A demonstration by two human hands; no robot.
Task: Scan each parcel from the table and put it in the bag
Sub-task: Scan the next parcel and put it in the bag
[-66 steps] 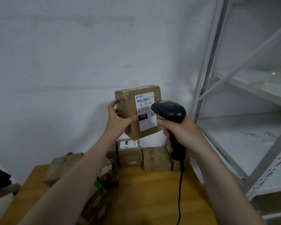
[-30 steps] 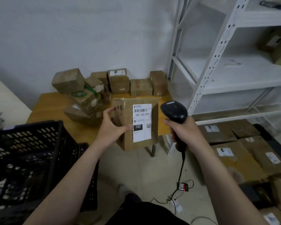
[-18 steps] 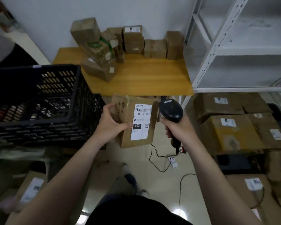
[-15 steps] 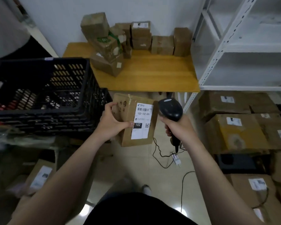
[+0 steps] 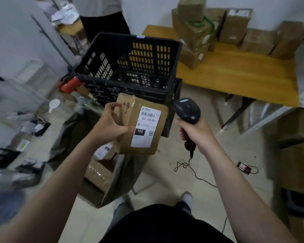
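Olive bag holds taped boxes | black crate behind it | left grip clasps parcel | right grip clasps scanner

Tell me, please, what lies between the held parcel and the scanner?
Nothing: the head view shows a narrow bare gap between the parcel, gripped by the left hand, and the scanner in the right hand; the black crate shows behind.
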